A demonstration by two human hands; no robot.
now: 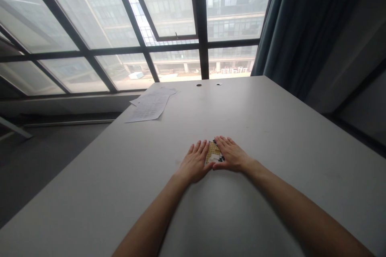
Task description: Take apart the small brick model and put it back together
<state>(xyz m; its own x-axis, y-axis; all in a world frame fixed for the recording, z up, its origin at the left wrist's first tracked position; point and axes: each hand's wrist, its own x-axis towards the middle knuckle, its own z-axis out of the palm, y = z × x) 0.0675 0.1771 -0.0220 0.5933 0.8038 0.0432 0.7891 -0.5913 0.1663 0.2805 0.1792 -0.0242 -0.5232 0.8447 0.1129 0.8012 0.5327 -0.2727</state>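
Note:
A small flat piece with a yellow, white and black pattern (214, 152) lies on the white table (144, 176); its exact kind is too small to make out. My left hand (196, 161) rests flat over its left side, fingers stretched forward. From the other side, my right hand (230, 155) lies flat over its right part, fingers also extended. Both thumbs point inward and nearly meet at the near edge of the piece. Palms and fingers hide its left and right borders.
Printed paper sheets (152, 104) lie at the table's far left edge. Two round cable holes (199, 85) are set near the far edge. Beyond stand large framed windows (175, 0), with a dark blue curtain (289, 28) at the right.

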